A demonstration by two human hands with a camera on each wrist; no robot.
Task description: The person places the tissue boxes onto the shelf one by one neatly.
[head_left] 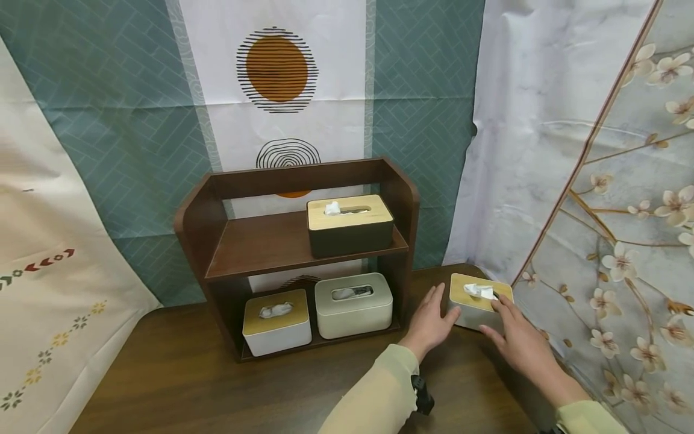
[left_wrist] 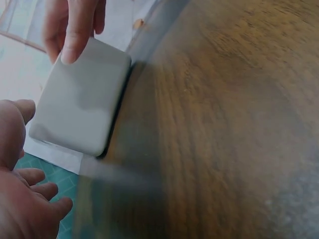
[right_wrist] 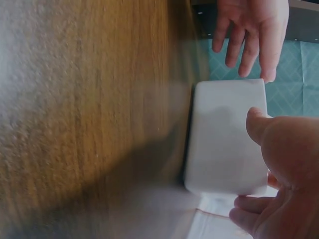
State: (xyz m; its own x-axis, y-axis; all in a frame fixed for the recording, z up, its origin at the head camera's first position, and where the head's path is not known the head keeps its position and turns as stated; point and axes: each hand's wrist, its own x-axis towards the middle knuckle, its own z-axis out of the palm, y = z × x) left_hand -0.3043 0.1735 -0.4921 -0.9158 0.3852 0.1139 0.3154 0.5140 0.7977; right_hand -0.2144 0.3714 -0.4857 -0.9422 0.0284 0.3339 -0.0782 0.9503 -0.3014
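Note:
A tissue box (head_left: 477,310) with pale grey-white sides and a light wooden lid stands on the table, right of the shelf; white tissue sticks out of its slot. My left hand (head_left: 431,322) is at its left side, fingers extended. In the right wrist view, that hand (right_wrist: 251,32) has its fingertips close to the box's end. My right hand (head_left: 520,343) is at the opposite end, one finger reaching over the lid. Its thumb (right_wrist: 256,124) lies across the front face (right_wrist: 224,144) in the right wrist view; whether it presses there is unclear.
A dark brown two-tier shelf (head_left: 260,244) stands left of my hands. On its upper tier is a black tissue box (head_left: 352,238) with a wooden lid. Below are a white, wooden-lidded tissue box (head_left: 279,337) and a beige one (head_left: 355,316). A flowered cloth (head_left: 623,265) hangs at the right.

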